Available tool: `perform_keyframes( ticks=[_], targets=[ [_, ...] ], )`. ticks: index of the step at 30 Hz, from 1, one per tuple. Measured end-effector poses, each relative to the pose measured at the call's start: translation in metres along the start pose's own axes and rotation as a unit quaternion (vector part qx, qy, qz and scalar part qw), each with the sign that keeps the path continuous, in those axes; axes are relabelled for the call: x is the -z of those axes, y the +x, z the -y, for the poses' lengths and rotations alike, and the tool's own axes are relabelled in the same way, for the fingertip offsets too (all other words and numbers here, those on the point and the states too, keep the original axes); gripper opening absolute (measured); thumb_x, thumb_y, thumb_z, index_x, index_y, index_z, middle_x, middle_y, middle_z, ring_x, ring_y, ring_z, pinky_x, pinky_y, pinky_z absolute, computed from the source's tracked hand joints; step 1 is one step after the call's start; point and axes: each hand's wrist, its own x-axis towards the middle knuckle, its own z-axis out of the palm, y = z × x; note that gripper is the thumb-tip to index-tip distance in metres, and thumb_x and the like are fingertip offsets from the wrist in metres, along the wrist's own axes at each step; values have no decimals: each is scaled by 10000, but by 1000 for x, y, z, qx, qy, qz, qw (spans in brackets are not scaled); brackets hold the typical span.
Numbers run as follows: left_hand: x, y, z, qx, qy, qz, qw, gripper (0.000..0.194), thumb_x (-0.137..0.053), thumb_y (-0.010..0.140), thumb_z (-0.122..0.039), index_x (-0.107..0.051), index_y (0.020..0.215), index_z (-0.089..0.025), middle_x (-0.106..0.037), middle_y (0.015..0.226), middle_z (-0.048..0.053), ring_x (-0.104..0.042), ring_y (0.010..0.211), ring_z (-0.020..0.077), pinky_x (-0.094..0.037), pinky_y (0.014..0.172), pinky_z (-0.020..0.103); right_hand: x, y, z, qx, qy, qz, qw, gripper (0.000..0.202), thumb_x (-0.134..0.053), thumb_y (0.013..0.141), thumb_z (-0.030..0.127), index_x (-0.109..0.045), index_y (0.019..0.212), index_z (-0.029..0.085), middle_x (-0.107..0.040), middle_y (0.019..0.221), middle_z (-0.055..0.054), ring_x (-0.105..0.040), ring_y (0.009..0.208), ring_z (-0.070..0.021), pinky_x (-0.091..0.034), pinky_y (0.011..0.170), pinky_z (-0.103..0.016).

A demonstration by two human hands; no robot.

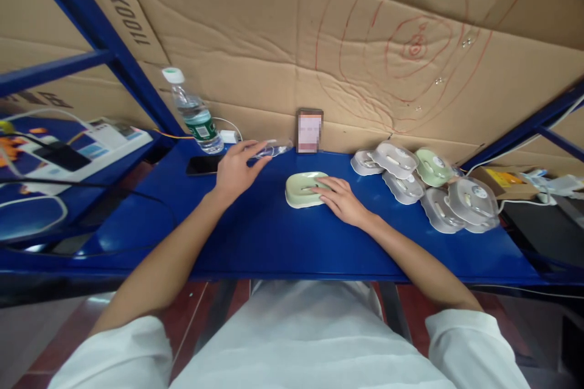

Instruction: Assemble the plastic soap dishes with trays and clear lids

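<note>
Head view, I'm looking down at a blue table (274,243) with both bare arms reaching forward. Left hand (235,169) is sitting at about 11 o'clock from the table centre, fingers spread apart, fingertips touching a clear plastic bag (272,149) lying flat on the table; it's not clamping anything that I can see. Right hand (343,199) is resting at about 1 o'clock, fingers loosely together and laid onto the right edge of a pale green case (305,189), touching it, not gripping around it. The green case is lying flat near the table centre, just left of that hand.

Black phone (204,164) is lying just left of the left hand. Water bottle (194,112) is standing tilted at 10 o'clock, behind the phone. Small blurred card (309,130) is standing against the cardboard wall (365,42) at 12 o'clock. Pile of grey cases (438,194), one more green among them, is sitting at 2 o'clock, well apart from the right hand. I'm seeing white sleeves at the bottom edge
</note>
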Motion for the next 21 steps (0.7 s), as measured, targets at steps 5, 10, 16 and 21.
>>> perform_keyframes(
  ticks=[5, 10, 16, 21],
  targets=[
    [-5, -21, -34, -55, 21, 24, 998, 419, -665, 1048, -558, -808, 1329, -282, -775, 1251, 94, -754, 1114, 286, -612, 923, 385, -1, -1, 5, -10, -29, 23, 999, 416, -564, 1128, 438, -658, 1509, 299, -624, 1587, -114, -530, 1503, -299, -422, 1224, -509],
    [-13, -30, -43, -113, 13, 39, 993, 379, -630, 1075, -521, -826, 1279, -270, -794, 1170, 86, -758, 1071, 272, -613, 875, 378, -5, -1, 7, -2, -37, 43, 998, 354, -502, 1152, 354, -710, 1425, 269, -687, 1503, -122, -585, 1440, -296, -447, 1183, -504],
    [-17, -41, -59, -157, -8, 87, 984, 387, -589, 1100, -471, -789, 1325, -228, -780, 1220, 112, -743, 1087, 280, -608, 952, 416, -3, -8, 5, -34, -2, -51, 998, 535, -550, 1122, 485, -535, 1597, 240, -573, 1602, -184, -518, 1521, -332, -430, 1251, -567],
    [-20, -50, -75, -280, -37, 215, 935, 486, -581, 1100, -367, -586, 1578, -282, -622, 1554, 132, -600, 1424, 325, -508, 1168, 495, -2, -16, -10, -37, 29, -29, 998, 734, -565, 1107, 524, -273, 1745, 311, -281, 1800, -162, -325, 1660, -340, -398, 1307, -581]
  ],
)
